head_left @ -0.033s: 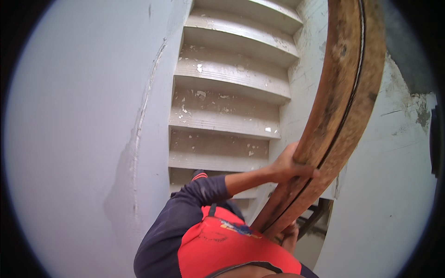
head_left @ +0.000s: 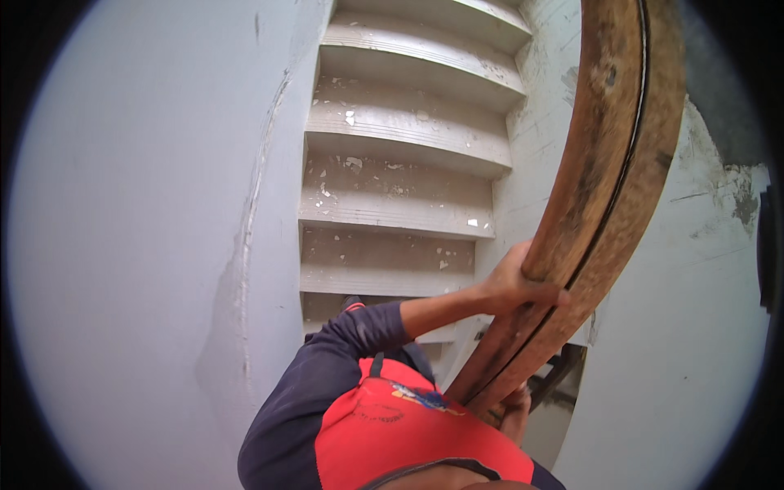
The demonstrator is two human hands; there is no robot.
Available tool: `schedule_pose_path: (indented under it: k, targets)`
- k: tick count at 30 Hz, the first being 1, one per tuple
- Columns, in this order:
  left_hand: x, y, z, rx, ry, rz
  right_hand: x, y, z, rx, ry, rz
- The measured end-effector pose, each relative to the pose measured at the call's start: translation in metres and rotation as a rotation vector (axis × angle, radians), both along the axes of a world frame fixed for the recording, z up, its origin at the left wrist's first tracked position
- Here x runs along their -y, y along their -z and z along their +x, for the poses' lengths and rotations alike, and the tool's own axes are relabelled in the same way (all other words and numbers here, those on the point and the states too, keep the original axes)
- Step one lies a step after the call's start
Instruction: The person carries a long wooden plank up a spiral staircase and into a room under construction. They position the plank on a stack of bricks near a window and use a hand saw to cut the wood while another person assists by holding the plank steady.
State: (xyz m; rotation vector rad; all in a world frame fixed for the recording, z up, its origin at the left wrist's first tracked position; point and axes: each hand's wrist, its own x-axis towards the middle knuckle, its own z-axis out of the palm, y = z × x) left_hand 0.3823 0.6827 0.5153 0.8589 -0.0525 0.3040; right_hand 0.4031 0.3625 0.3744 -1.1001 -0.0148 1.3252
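A pair of long brown wooden planks (head_left: 600,155), laid side by side with a dark gap between them, runs from the upper right down to my red shirt front. My left hand (head_left: 523,287) is closed around their left edge, its fingers lying across the wood. Lower down, my right hand (head_left: 516,398) is at the planks' underside near my body. The wood hides most of its fingers, so its grip does not show clearly. The planks' far end lies outside the picture.
Pale stairs (head_left: 388,257) scattered with white flakes rise ahead. A cracked light wall (head_left: 155,204) stands at left, a scuffed white wall (head_left: 670,343) at right. Near my right hand is a dark gap with a dark bar (head_left: 562,371). My foot (head_left: 353,303) is on a low step.
The planks' upper part and my left hand sit slightly farther right in the picture. My left hand keeps its hold.
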Motion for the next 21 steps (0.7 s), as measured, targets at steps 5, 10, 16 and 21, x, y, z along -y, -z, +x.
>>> schedule_pose_path:
  k: [5,10,16,21]
  targets:
    - [-0.06,-0.076,0.019,0.058,-0.054,-0.001,-0.091,-0.114,0.006,0.069,0.026,0.009]
    - [-0.12,-0.09,0.055,0.013,0.113,-0.022,-0.158,-0.137,0.028,0.102,0.098,0.044]
    - [-0.187,-0.124,0.106,-0.014,0.08,-0.007,-0.268,-0.169,0.121,0.14,0.078,0.097]
    - [-0.238,-0.192,0.151,-0.051,0.116,0.012,-0.341,-0.233,0.183,0.161,0.027,0.116]
